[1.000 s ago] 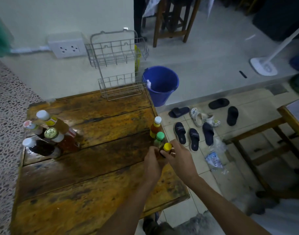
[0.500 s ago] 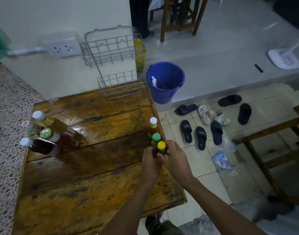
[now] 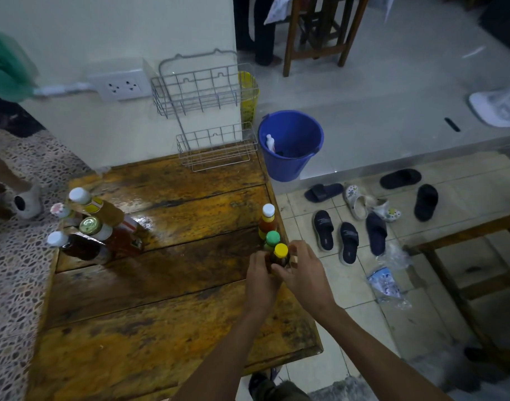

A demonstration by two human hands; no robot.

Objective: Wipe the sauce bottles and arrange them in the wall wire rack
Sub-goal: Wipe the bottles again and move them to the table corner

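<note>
Rack [image 3: 203, 91]: empty, both tiers. Below it on the table [image 3: 149, 314]: left hand [image 3: 259, 277] and right hand [image 3: 304, 270] clasp the yellow-capped bottle [image 3: 280, 254] (no cloth visible); six bottles wait, none racked.

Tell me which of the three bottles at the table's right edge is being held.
The yellow-capped bottle, nearest the person; both the left hand and right hand wrap it.

Both hands [image 3: 282, 273] — yellow-capped bottle [image 3: 280, 254]

Dim, flat indoor light with glare on the wet table [image 3: 172, 215] (edges bowed by the wide lens, corners soft).
</note>
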